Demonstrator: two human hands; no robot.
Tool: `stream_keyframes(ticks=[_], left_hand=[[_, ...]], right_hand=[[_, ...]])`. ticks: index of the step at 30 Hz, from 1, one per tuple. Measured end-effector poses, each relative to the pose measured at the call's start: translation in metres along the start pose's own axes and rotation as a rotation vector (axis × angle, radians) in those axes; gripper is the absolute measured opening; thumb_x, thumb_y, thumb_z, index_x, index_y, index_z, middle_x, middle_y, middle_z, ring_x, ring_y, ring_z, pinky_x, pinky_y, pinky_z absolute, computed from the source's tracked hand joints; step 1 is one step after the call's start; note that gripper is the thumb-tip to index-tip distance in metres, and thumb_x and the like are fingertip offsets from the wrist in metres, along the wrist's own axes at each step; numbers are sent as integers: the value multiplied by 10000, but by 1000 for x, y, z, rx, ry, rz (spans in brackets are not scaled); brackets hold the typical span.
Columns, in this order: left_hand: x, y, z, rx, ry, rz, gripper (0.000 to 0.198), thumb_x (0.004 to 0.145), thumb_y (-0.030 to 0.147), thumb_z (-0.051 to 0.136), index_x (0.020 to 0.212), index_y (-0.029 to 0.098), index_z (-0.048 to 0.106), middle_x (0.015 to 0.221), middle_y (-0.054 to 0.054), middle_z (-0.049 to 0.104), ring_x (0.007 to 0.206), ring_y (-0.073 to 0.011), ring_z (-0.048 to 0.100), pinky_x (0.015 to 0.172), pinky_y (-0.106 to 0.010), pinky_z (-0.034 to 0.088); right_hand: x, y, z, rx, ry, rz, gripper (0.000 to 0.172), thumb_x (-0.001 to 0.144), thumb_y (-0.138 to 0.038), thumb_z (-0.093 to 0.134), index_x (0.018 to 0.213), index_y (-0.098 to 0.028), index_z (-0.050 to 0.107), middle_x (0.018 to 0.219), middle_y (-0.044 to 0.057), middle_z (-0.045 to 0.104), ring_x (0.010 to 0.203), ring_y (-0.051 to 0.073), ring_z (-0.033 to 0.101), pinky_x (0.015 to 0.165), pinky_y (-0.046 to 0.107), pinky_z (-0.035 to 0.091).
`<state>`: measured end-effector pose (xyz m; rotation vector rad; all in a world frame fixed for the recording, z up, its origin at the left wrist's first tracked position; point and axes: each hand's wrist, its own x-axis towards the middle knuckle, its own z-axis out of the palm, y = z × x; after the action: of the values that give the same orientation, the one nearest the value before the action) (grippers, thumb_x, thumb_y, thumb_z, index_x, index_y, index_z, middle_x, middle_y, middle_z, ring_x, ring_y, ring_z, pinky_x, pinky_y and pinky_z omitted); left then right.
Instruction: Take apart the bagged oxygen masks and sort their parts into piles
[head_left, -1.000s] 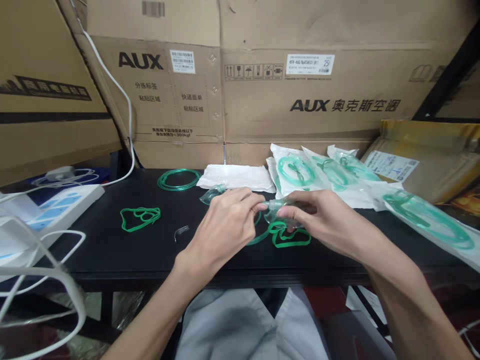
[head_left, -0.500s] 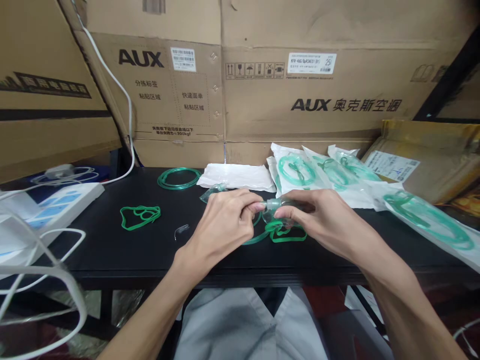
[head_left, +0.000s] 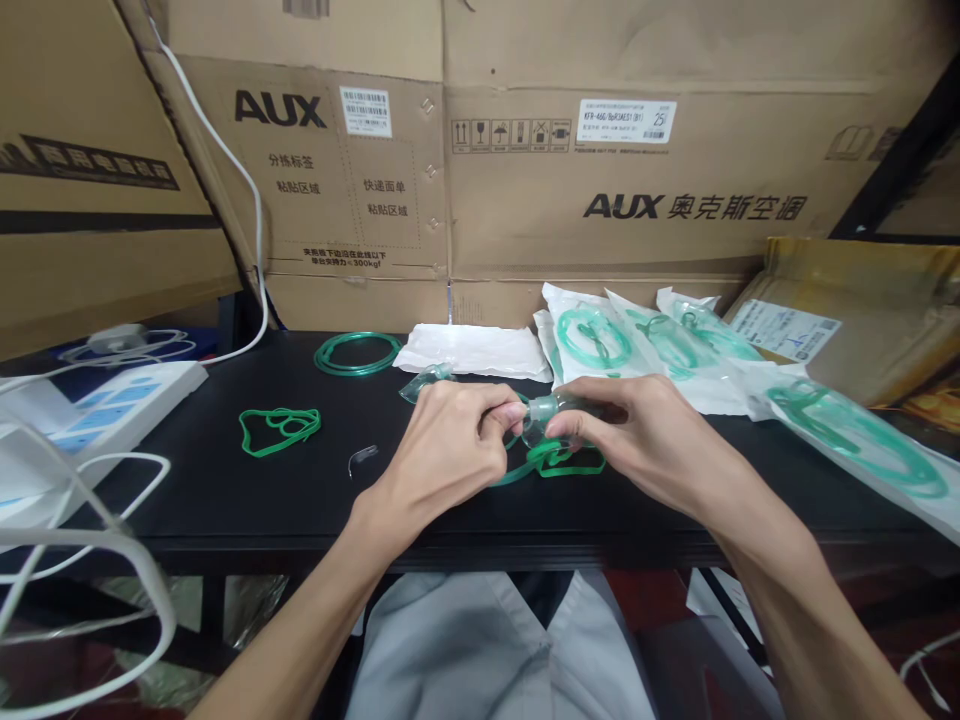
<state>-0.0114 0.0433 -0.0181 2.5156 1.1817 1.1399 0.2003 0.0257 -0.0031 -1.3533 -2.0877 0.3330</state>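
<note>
On the left, a green strap lies loose on the black tabletop, seemingly soft and light. Near the middle, the left hand has its grip pinched closed, apparently on the end of the green tubing, which should flex easily and is best held near its tip. Just beside it is the clear plastic mask, probably light, pliable and slippery; its stiffer connector promises the surest hold. The right hand's grip is curled closed on the mask.
</note>
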Motion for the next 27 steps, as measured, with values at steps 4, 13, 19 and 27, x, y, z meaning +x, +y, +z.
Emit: stream_keyframes(ticks=[4, 13, 19, 27], left_hand=[[0, -2, -1, 15, -48, -24, 266, 930, 122, 535, 697, 168, 655, 594, 58, 575, 519, -85, 404, 609, -256, 309], [-2, -10, -20, 24, -277, -119, 253, 1017, 391, 528, 973, 303, 762, 857, 50, 735, 768, -149, 620, 692, -271, 386], [-14, -29, -32, 58, -412, -196, 399, 930, 649, 593, 1145, 350, 748, 1230, 33, 710, 1136, -239, 629, 918, -308, 415], [-23, -16, -33, 90, -501, -240, 246, 900, 477, 708, 1116, 362, 729, 1126, 39, 699, 1087, -227, 622, 854, -297, 425]], right_hand=[[0, -1, 3, -105, 35, 2, 262, 937, -454, 647, 966, -248, 806, 804, -15, 761, 672, 169, 610, 654, 287, 427], [6, 13, 8, -109, 32, -149, 317, 934, -427, 705, 1206, -273, 757, 1258, 33, 745, 1175, 262, 676, 1002, 350, 504], [10, 47, 27, -261, 76, -266, 391, 988, -331, 621, 1378, -342, 646, 1581, 60, 478, 1427, 306, 499, 1157, 502, 439], [-36, 37, 21, -244, 241, -264, 363, 990, -364, 605, 1344, -350, 683, 1491, 76, 575, 1300, 315, 613, 1085, 481, 521]])
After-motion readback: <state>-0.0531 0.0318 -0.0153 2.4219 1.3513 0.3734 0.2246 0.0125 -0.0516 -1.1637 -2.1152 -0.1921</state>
